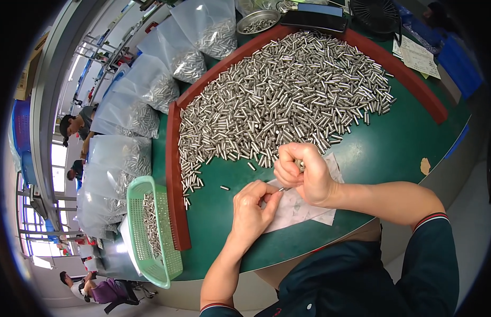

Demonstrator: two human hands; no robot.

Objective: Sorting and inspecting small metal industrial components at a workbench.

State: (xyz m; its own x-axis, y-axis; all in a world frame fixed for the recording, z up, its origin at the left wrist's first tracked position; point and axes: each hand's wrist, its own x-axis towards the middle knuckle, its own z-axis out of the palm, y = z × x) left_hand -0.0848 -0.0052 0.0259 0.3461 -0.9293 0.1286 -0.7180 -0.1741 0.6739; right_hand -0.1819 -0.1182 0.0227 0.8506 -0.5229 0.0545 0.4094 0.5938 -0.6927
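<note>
Steel pin [283,188] pinched between left grip [252,208] fingertips and right grip [303,174], above paper [298,207].

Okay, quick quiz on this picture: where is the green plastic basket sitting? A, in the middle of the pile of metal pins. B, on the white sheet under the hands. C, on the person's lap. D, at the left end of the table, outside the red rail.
D: the green basket sits at the table's left end, outside the red rail, apart from the pin pile and the white sheet.
</note>
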